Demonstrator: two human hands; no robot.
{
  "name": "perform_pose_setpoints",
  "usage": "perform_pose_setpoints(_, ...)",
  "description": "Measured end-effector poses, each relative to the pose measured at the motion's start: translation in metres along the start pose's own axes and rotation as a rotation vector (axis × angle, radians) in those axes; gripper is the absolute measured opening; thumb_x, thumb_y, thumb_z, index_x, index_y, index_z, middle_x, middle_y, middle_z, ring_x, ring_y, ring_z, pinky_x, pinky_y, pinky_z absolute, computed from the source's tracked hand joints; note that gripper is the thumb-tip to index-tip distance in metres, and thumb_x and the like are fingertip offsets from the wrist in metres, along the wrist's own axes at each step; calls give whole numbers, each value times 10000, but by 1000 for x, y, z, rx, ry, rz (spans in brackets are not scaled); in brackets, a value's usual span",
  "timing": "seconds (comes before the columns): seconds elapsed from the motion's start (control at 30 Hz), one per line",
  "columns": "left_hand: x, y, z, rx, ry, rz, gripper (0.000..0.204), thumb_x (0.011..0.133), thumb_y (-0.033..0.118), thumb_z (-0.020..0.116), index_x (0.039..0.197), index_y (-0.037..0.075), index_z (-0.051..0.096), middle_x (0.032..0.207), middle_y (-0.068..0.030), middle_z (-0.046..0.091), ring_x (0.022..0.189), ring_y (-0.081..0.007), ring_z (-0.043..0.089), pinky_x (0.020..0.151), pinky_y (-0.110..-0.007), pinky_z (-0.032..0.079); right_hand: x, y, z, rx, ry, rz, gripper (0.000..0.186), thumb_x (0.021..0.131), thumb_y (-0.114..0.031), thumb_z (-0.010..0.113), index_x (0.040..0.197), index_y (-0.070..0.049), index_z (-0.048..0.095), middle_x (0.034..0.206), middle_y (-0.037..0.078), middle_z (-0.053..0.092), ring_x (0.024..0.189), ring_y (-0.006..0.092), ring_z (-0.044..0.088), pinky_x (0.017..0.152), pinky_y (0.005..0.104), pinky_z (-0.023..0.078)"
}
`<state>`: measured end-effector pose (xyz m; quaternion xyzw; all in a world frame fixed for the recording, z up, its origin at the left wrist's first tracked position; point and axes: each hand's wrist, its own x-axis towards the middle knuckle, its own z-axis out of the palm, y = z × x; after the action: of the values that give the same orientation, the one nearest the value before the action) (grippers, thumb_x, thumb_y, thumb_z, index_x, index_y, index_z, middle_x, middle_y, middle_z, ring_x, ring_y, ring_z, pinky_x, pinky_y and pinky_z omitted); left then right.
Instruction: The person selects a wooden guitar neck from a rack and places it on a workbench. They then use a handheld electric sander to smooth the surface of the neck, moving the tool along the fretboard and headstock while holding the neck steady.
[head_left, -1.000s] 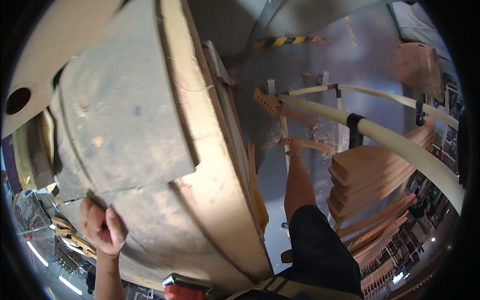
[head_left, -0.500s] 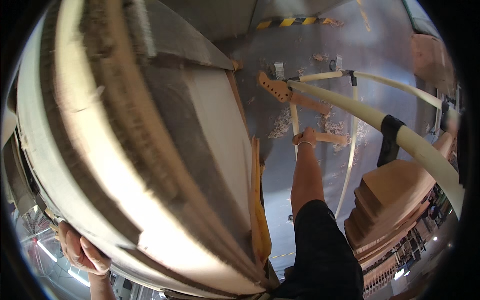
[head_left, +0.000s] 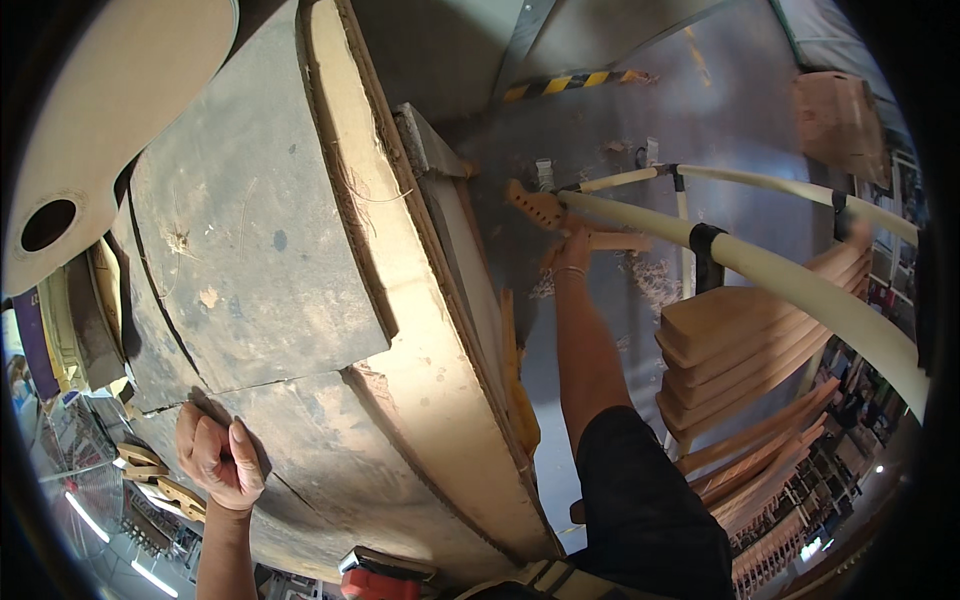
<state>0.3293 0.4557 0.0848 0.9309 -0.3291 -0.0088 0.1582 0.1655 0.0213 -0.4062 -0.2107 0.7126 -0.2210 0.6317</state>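
While R grip [head_left: 569, 253] holds one end, gtr neck [head_left: 621, 241] juts rt

The left forearm [head_left: 226, 555] rises nearly upright from the lower edge; the left hand [head_left: 218, 456] is loosely fisted, fingers curled inward, thumb alongside. The right arm [head_left: 592, 360] reaches farther forward, almost straight, the fingers of the right hand [head_left: 570, 250] bent in a grip.

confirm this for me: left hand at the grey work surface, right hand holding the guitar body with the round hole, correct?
Not quite: the right hand holds a wooden guitar neck instead, as the head view shows. The left hand is at the grey work surface, as you say.
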Motion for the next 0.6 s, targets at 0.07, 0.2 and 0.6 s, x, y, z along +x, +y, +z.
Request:
perform_pose_setpoints(0.07,-4,1,-2,-9,-10,-23,371,977,135,623,710,49,379,726,-102,329,627,-257,346,580,-395,248,-13,-10,26,76,-17,5,281,1080,-238,544,836,-100,519,674,27,368,533,131,317,491,381,315)
perform_pose_setpoints(0.2,1,-3,-3,1,-33,-8,381,987,155,610,713,47,370,735,-107,333,629,-259,348,586,-395,248,9,-6,40,100,-80,17,231,1106,-261,521,1005,-66,593,735,43,430,550,119,357,490,356,344)
perform_pose_setpoints(0.6,-8,-3,-4,71,4,-9,392,1005,193,600,719,66,363,752,-99,357,652,-240,363,596,-376,264,20,2,67,220,-21,231,441,1087,-261,597,1465,-38,552,1458,155,560,1243,254,628,991,370,640)
